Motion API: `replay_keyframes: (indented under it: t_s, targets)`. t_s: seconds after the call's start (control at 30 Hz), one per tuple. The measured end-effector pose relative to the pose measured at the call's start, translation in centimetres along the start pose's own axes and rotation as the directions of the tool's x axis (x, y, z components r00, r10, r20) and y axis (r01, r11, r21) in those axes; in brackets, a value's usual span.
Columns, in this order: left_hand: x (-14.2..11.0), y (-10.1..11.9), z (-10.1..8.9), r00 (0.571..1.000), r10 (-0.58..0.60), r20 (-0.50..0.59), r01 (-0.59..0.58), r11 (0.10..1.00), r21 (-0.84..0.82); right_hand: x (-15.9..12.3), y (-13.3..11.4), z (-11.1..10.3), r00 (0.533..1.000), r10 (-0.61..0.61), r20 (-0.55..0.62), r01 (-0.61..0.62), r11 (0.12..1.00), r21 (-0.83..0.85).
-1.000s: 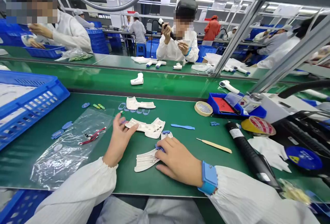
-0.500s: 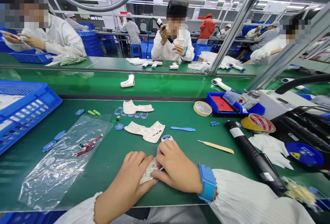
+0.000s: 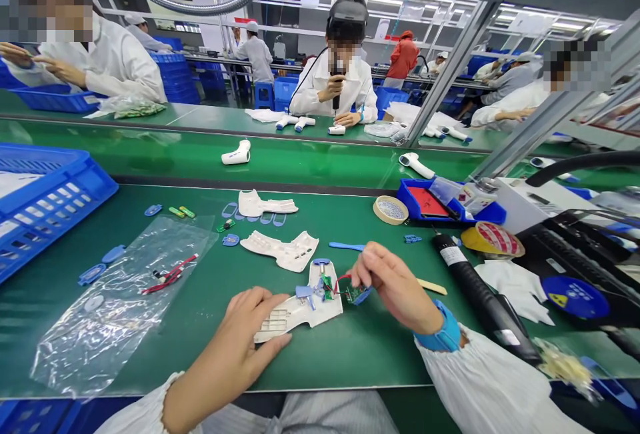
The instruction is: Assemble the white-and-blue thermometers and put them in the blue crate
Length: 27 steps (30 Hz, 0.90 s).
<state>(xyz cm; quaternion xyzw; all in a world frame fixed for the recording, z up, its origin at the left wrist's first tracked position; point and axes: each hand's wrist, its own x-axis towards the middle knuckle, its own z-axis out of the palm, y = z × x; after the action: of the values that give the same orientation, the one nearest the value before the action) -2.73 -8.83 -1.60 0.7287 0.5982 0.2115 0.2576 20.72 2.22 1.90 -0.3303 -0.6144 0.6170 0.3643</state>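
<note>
A white plastic shell half (image 3: 305, 307) lies open side up on the green bench in front of me, with blue and green small parts and red wires inside it. My left hand (image 3: 240, 341) presses down on the shell's near end, fingers curled over its edge. My right hand (image 3: 395, 284), with a blue wrist strap, pinches a small green circuit board (image 3: 356, 294) lifted just right of the shell, joined to it by a red wire. Two more white shell halves (image 3: 283, 251) (image 3: 265, 205) lie further back.
A clear plastic bag with red wires (image 3: 125, 294) lies at left, beside a blue crate (image 3: 45, 201). A black electric screwdriver (image 3: 475, 294), tape rolls (image 3: 393, 210), a blue tray (image 3: 450, 204) and a wooden stick (image 3: 433, 286) lie at right. Other people work across the conveyor.
My right hand has lifted off the shell and moved right, pulling out the small green board on its wire. My left hand stays on the shell's near end, which now shows its inside.
</note>
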Motion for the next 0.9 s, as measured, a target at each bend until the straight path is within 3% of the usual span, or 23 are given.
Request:
replay_keyframes:
  t_s: [0.1, 0.2, 0.33, 0.43, 0.53, 0.6, 0.73, 0.8, 0.9]
  targets:
    - [-0.3, 0.2, 0.3, 1.000, 0.000, -0.031, 0.000, 1.000, 0.006, 0.2, 0.7, -0.6, 0.989, 0.056, -0.135, -0.051, 0.998, 0.039]
    - [-0.5, 0.5, 0.5, 0.996, 0.023, -0.088, -0.019, 0.999, 0.040, 0.2, 0.7, -0.6, 0.995, 0.061, -0.081, -0.078, 0.971, -0.224]
    - [-0.3, 1.2, 0.2, 0.984, 0.092, -0.156, -0.073, 0.990, 0.125, -0.1, -0.6, -0.1, 0.991, -0.053, 0.125, 0.125, 0.707, -0.696]
    - [-0.1, 1.8, -0.1, 0.966, 0.170, -0.194, -0.128, 0.969, 0.212, -0.1, -1.5, 0.8, 0.979, -0.006, 0.206, 0.176, 0.550, -0.817]
    - [0.1, 2.2, -0.1, 0.947, 0.238, -0.214, -0.173, 0.943, 0.284, 0.0, -1.5, 1.6, 0.980, 0.062, 0.190, 0.140, 0.469, -0.872]
    - [0.1, 2.3, 0.0, 0.940, 0.261, -0.218, -0.186, 0.931, 0.313, 0.2, -1.2, 1.9, 0.980, 0.087, 0.180, 0.115, 0.490, -0.864]
    - [-0.5, 1.9, 0.2, 0.945, 0.236, -0.228, -0.165, 0.942, 0.292, 0.6, -0.9, 1.5, 0.971, 0.092, 0.222, 0.113, 0.642, -0.759]
    - [-0.7, 1.6, -0.1, 0.959, 0.178, -0.222, -0.126, 0.965, 0.229, 0.9, -1.0, 1.3, 0.968, 0.081, 0.238, 0.113, 0.704, -0.701]
    - [-0.3, 1.4, -1.3, 0.991, 0.054, -0.123, -0.052, 0.998, 0.021, 1.6, -1.1, 1.4, 0.969, 0.068, 0.236, 0.107, 0.748, -0.656]
